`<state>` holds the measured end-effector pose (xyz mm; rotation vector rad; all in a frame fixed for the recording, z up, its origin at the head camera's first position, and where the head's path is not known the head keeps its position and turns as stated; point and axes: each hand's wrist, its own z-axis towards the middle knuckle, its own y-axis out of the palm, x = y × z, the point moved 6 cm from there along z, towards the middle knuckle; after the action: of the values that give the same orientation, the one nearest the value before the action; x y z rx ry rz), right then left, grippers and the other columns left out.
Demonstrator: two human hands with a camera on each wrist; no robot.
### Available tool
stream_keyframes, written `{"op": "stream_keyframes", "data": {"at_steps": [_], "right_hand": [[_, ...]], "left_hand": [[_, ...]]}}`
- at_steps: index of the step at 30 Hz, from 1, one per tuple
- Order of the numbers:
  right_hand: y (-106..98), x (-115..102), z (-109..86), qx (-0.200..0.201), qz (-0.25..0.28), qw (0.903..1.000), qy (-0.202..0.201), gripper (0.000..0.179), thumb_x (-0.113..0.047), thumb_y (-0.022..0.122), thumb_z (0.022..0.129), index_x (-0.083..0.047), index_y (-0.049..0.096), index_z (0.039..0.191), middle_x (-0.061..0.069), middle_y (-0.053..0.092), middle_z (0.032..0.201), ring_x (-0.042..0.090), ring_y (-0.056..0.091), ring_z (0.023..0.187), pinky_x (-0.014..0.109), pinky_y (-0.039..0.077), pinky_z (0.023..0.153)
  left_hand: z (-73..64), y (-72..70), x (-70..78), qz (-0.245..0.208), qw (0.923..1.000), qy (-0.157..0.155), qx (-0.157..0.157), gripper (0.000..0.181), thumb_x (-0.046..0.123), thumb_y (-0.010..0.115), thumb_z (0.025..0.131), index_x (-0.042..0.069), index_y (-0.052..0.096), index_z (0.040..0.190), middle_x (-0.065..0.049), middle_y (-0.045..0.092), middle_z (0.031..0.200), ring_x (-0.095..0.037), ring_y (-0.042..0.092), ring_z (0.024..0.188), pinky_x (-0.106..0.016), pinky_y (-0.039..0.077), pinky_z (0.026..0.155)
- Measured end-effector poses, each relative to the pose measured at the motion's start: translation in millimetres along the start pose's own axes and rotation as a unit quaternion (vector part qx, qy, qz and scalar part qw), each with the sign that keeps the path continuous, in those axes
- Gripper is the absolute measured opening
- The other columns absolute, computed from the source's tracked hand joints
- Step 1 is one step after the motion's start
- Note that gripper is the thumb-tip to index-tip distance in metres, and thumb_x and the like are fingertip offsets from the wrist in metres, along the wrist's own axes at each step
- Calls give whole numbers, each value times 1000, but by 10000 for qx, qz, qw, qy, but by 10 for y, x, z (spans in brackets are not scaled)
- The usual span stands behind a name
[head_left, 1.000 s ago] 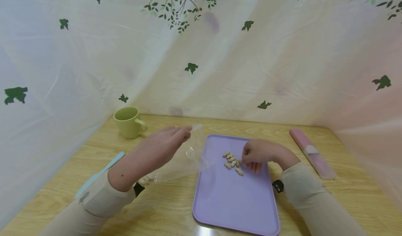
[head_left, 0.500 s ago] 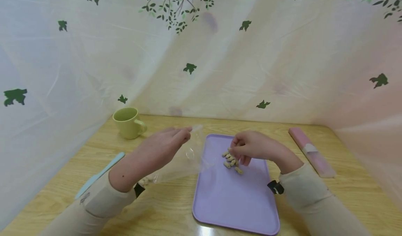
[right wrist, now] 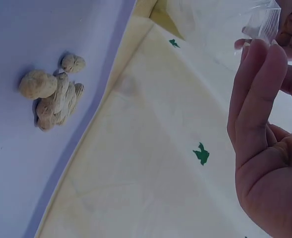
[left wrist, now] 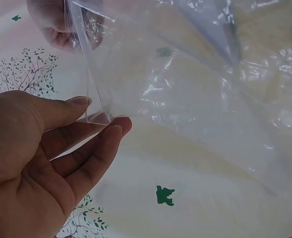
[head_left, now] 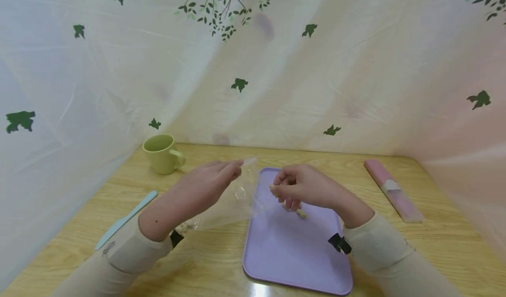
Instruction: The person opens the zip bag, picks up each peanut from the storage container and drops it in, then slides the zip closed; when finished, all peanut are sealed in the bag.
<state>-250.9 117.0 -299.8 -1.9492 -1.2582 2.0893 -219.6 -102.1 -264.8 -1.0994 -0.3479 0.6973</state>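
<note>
The right hand [head_left: 306,185] has just lifted away from the peanut pile [right wrist: 59,101] and shifted toward the left hand [head_left: 205,185], its thumb and fingertips pinched narrow on what looks like a single peanut [head_left: 272,189]. The remaining peanuts lie below those fingers on the lilac tray [head_left: 292,253], partly hidden by them in the head view. The left hand has barely moved: its thumb and fingers pinch the edge of the clear bag [head_left: 237,196], which spreads from them toward the right fingertips. Pale lumps, probably more peanuts, show beside the left wrist. I judge the transfer to be midway, the held peanut being off the tray but apparently not yet inside the bag.
</note>
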Motion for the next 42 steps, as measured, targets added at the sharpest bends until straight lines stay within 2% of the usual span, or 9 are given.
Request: {"op": "stream_keyframes", "data": {"at_steps": [7,17,23,28,33,37,42], "right_hand": [[52,-33,16,70,-62,10000,-17,23,-29,76,100,-7,71,106,9,76,86,20,73,68,39,67,65],[104,-44,13,-84,-228,9997,-73,24,-32,72,102,-9,69,107,5,76,87,21,74,67,48,66,67],[87,-44,28,-44,-300,9995,-84,24,-34,68,106,-10,69,108,5,76,86,21,74,65,48,65,66],[16,-12,25,24,-148,9999,26,25,-33,67,107,-9,69,111,8,75,90,24,74,69,47,67,67],[-184,89,15,344,-253,9989,193,26,-34,65,108,-8,68,115,11,77,94,29,76,75,45,67,69],[-360,265,41,555,-405,9966,463,27,-33,65,108,-7,67,115,12,77,96,31,77,78,40,68,70],[-445,539,110,359,-623,9934,891,29,-29,67,107,-2,68,117,17,76,100,24,74,72,35,67,70]], "left_hand": [[-9,0,14,-9,9999,107,115,35,16,60,109,2,60,142,-5,79,118,-25,77,108,-41,66,94],[9,1,-3,-67,9999,-84,-82,37,17,59,110,2,59,145,-7,78,122,-27,76,113,-43,66,97],[1,-3,-22,-28,9999,-82,-75,36,15,60,110,2,60,144,-10,78,126,-27,77,112,-43,66,97],[4,-15,-33,-45,10000,-58,-22,35,15,60,110,2,60,143,-11,77,129,-28,76,114,-43,65,98],[11,-25,-29,-69,10000,22,25,37,17,59,110,1,59,144,-10,77,128,-28,76,116,-43,65,100],[4,-25,-27,-89,9999,90,106,36,15,59,110,0,59,143,-12,77,130,-29,76,118,-43,64,101],[-1,-27,-29,-154,9999,11,11,37,17,59,111,0,59,143,-11,76,132,-29,75,120,-44,64,103]]}}
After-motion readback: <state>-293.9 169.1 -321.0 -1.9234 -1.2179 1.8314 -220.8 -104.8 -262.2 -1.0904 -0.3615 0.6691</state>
